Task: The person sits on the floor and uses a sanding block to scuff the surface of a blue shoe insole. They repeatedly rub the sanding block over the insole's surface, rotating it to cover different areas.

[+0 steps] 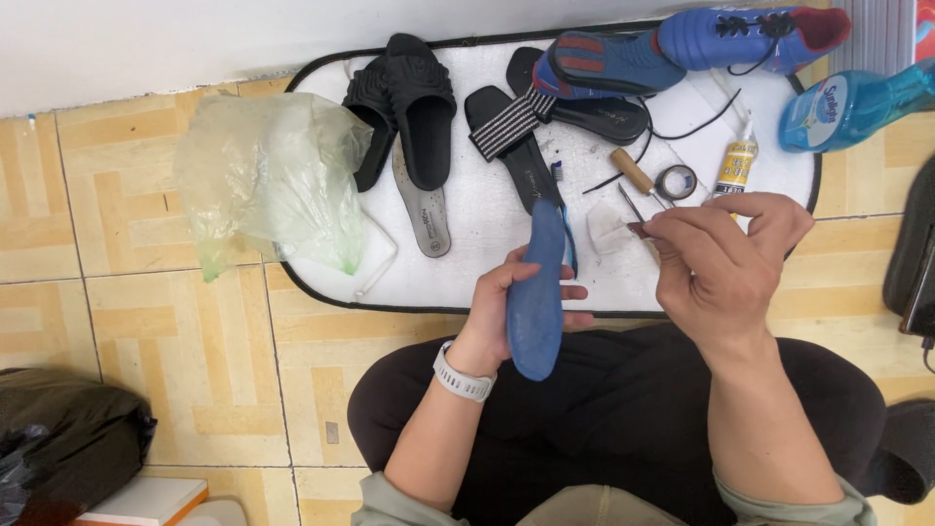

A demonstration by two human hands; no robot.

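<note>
My left hand (pixel 502 312) holds a blue insole (pixel 537 292) upright over my lap, fingers wrapped around its middle. My right hand (pixel 726 263) pinches a small thin brush-like tool (pixel 638 228) with a dark red tip, just right of the insole's top. Behind the insole a blue toothbrush (pixel 562 200) shows. A small white pad (pixel 609 226) lies on the mat under the tool's tip.
A white mat (pixel 458 263) with a black edge carries black slides (pixel 404 107), a grey insole (pixel 426 214), black striped sandals (pixel 516 131), two blue sports shoes (pixel 682 49), an awl (pixel 633 170), a tape roll (pixel 676 181) and a glue tube (pixel 737 164). A plastic bag (pixel 268 180) lies left, a blue bottle (pixel 857 102) right.
</note>
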